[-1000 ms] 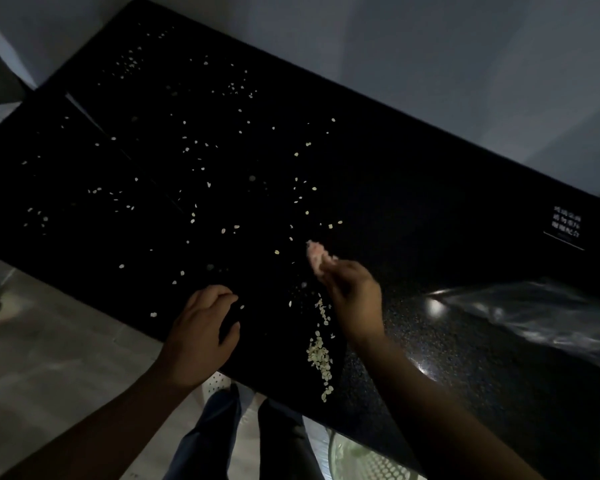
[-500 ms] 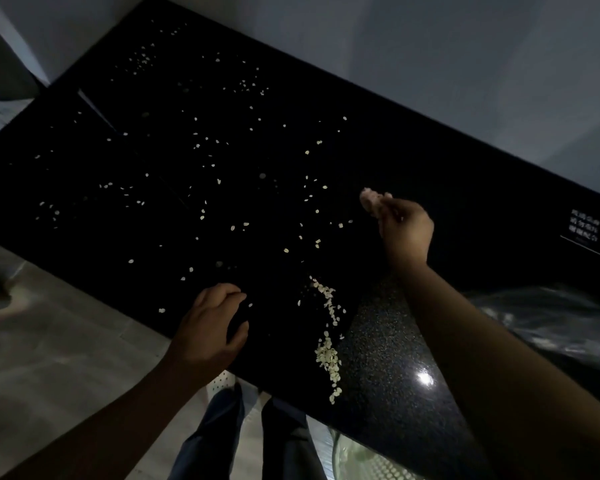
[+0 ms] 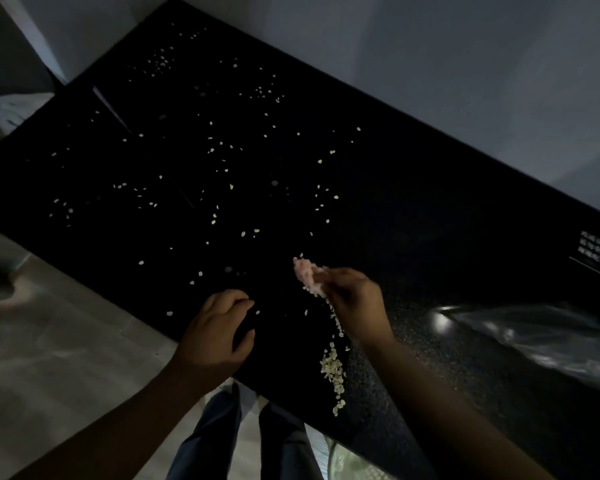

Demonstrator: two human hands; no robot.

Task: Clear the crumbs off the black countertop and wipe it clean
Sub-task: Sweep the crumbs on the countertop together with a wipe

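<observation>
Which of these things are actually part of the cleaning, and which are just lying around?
Part of the job: black countertop, scattered crumbs, crumb pile, pink cloth pinched in the right hand, left hand at the front edge.
Just lying about: clear plastic bag, white printed label.

The left hand point(image 3: 215, 336) is knuckles-up, fingers loosely curled and thumb spread, holding nothing, its forearm reaching in from the lower left. The right hand point(image 3: 355, 299), forearm stretched in from the lower right, pinches a wad of pink cloth point(image 3: 305, 275) at its fingertips.
</observation>
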